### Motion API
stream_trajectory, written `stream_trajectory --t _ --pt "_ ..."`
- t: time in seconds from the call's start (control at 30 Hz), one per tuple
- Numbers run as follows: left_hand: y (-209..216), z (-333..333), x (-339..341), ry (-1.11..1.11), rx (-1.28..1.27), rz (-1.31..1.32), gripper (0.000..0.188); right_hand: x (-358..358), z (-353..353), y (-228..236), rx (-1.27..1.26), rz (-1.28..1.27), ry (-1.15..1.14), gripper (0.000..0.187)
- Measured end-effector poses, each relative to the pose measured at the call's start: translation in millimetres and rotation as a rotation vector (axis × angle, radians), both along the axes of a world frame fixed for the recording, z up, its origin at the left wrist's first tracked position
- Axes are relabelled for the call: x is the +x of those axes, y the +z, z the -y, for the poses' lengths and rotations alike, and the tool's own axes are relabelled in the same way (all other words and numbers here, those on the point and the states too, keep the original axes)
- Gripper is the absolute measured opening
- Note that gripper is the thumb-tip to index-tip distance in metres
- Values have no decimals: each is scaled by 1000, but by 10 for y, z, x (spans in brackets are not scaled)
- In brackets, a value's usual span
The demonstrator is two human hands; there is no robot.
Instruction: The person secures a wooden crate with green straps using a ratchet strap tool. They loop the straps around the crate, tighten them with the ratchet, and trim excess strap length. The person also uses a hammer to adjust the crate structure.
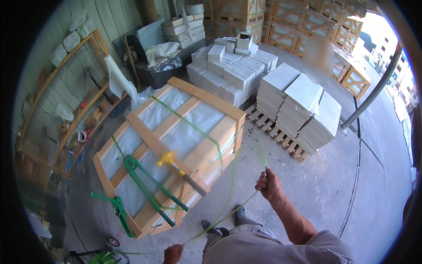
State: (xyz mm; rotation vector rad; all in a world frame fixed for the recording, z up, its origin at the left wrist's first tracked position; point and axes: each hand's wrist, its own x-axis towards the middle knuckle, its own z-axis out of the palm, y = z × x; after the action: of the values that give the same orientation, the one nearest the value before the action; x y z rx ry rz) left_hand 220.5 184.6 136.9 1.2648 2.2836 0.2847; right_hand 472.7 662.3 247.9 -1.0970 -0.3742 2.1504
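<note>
Wooden crate [176,145], slabs under plastic film: far side of my grip, up and to the left; heavy, rigid, green bands already across it

Green tensioning tool [149,187] and yellow-headed hammer [176,165]: lying on the crate top, beyond my left fist

Green strapping band [220,218]: thin, light, springy, I judge it slick with sharp edges; best taken in a full fist, not pinched. Long axis runs diagonally, low-left to up-right, between my two hands

My right hand [269,185]: closed around the band's upper end

My left hand [172,254]: fisted on its lower end, at the picture's edge
</note>
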Motion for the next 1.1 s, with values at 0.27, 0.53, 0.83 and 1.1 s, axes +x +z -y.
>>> stream_trajectory --t 0.27,0.53,0.83,1.1 --pt "546 -1228 368 -108 308 118 28 -306 163 -93 108 -188 109 44" --pt "932 -2512 924 -120 336 200 28 -612 992 -435 -293 -472 371 31" --pt "-120 -1324 240 -275 227 69 21 1008 -1338 210 74 -52 -211 26" --pt "-443 -1613 623 -429 515 -58 27 819 -1540 -91 148 -234 -260 37"
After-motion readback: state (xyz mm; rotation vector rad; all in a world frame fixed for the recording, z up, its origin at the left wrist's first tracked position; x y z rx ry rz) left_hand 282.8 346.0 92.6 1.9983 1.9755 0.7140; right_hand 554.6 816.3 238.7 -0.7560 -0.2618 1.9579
